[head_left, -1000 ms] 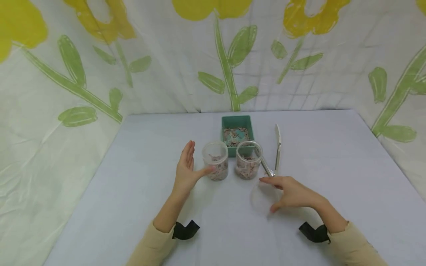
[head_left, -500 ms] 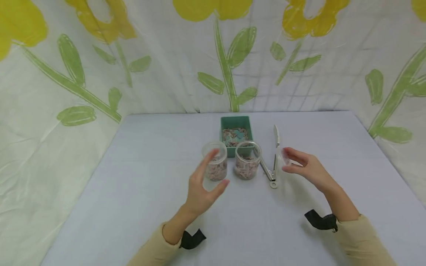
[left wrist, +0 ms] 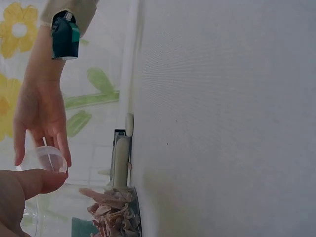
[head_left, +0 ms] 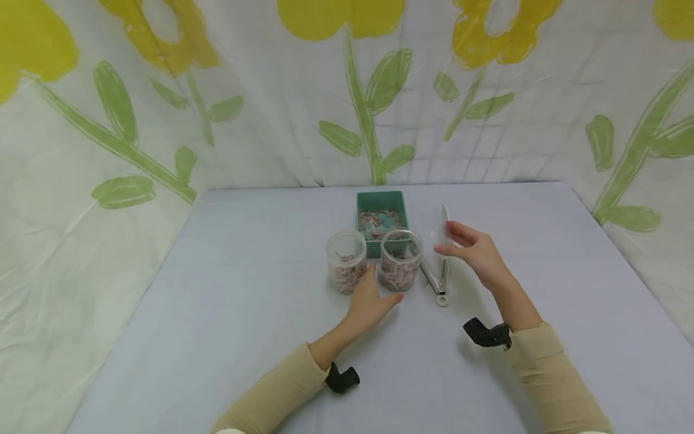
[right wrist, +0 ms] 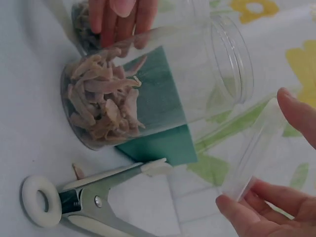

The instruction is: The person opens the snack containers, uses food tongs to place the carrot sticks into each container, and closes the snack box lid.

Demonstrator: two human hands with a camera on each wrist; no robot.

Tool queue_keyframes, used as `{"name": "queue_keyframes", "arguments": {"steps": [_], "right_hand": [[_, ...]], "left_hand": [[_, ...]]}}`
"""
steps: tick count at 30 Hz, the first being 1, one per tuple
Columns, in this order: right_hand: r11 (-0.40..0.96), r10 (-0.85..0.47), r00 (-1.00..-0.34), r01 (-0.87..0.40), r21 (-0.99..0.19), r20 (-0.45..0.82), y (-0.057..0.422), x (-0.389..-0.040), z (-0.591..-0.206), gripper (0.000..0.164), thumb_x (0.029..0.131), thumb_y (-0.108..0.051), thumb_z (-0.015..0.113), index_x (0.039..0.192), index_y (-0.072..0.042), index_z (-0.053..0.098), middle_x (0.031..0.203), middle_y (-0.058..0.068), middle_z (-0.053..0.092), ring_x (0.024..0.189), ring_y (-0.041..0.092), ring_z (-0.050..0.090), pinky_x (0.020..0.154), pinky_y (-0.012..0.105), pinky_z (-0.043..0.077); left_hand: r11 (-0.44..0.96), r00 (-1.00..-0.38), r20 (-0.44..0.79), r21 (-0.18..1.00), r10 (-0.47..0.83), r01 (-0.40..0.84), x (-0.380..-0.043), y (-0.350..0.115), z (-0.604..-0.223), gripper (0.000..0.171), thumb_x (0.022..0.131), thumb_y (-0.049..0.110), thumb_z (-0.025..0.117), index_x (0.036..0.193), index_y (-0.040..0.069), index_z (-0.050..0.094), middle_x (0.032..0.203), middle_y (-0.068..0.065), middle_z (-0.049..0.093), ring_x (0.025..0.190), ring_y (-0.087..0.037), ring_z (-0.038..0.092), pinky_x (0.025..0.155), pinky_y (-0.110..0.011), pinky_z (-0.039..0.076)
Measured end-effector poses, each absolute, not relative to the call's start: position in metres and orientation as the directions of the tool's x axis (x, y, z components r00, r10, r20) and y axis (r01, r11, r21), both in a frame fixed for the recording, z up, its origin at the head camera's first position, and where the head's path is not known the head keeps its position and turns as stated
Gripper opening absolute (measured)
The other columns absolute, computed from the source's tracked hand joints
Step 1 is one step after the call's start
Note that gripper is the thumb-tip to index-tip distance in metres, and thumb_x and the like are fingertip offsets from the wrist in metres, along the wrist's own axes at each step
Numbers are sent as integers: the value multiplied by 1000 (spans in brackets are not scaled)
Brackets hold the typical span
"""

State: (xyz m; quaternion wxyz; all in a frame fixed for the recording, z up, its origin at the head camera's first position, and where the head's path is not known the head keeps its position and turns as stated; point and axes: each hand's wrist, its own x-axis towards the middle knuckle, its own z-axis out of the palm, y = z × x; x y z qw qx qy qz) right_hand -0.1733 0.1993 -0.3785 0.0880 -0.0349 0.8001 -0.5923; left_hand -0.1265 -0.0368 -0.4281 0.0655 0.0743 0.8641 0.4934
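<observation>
My right hand [head_left: 479, 256] pinches a clear plastic lid [right wrist: 256, 145] by its edge between thumb and fingers, holding it tilted above the tongs. Two clear jars stand side by side, each partly filled with pale brownish-pink strips: a left jar [head_left: 343, 272] and a right jar [head_left: 400, 274]. The right jar is uncovered, as its threaded mouth shows in the right wrist view. My left hand [head_left: 368, 301] reaches to the front of the jars, thumb and fingers spread apart, fingertips between the two and thumb near the right jar's base.
A green rectangular box [head_left: 374, 249] with more strips and bluish-green pieces stands just behind the jars. Metal tongs [right wrist: 101, 197] with a white ring end lie right of the right jar. A white cloth covers the table [head_left: 244, 271]; a flower-printed curtain [head_left: 260, 120] hangs behind.
My right hand has picked the lid up off the table, raised it and then brought it left toward the right jar. My left hand has moved right from the left jar.
</observation>
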Motion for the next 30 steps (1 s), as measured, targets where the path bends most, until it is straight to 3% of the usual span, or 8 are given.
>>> {"name": "queue_keyframes", "arguments": {"steps": [3,6,13,19,25,30], "right_hand": [[276,-182,-979,34,-961,-87,200,-175,-378,76,90,-15,69,151,2,27,153,21,31,142,31,27,114,50,21],[257,-236,-969,4,-966,-67,199,-175,-375,72,91,-13,68,150,2,30,151,21,34,141,33,29,114,52,22],[255,-396,-918,-83,-963,-26,191,-172,-367,70,88,-7,70,146,8,34,151,23,34,140,37,30,111,46,30],[314,-530,-848,-216,-924,19,201,-168,-356,75,82,-5,77,144,10,37,149,26,36,138,41,31,105,33,37],[316,-639,-769,-297,-901,29,205,-171,-349,77,80,-6,79,144,9,38,148,25,37,137,40,31,107,43,33],[300,-697,-716,-331,-895,31,202,-172,-348,78,78,-7,80,141,13,39,146,29,38,135,44,33,106,47,33]], "left_hand": [[451,-983,-37,891,182,50,-134,-26,-428,95,85,21,75,151,-9,13,154,-28,23,141,-42,24,112,-55,24],[410,-987,-21,911,160,47,-141,-17,-427,98,83,22,77,152,-4,12,154,-24,26,141,-39,26,111,-54,26],[384,-986,126,910,110,159,-147,-15,-428,75,82,19,78,141,-5,39,134,-21,54,125,-35,50,100,-50,42],[408,-952,205,867,227,284,-138,-27,-427,62,75,19,83,123,-1,51,117,-17,64,109,-32,60,89,-45,49],[425,-912,219,830,347,361,-129,-41,-418,68,71,23,87,128,-1,58,114,-17,67,104,-32,64,84,-37,53],[484,-885,273,756,378,440,-123,-44,-411,66,70,28,87,123,-2,62,94,-15,71,75,-19,63,60,-23,47]]}}
